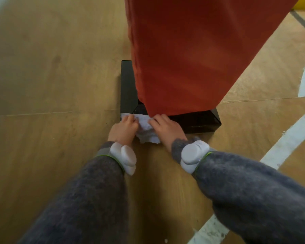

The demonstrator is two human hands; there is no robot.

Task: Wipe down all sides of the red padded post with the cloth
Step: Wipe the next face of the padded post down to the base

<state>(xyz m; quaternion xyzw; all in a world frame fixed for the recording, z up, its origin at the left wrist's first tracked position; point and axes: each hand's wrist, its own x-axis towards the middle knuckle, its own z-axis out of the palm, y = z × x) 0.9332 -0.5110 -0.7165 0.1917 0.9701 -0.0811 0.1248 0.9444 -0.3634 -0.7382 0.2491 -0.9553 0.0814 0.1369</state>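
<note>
Sleeves [95,199], hands [123,126] [167,127] on cloth [145,130], beside post [183,59]

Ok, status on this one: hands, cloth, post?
Left hand and right hand both grip cloth. Cloth bunched at foot of post, on base corner. Nothing blocking.

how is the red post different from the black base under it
The red padded post is matte and stands tall, running out of the top of the picture. The black base is glossy, low and flat on the floor. The base spreads wider than the post's foot. The cloth, gripped by the left hand and right hand, lies on the base's near corner, not on the post's faces. Both are boxy.
</note>
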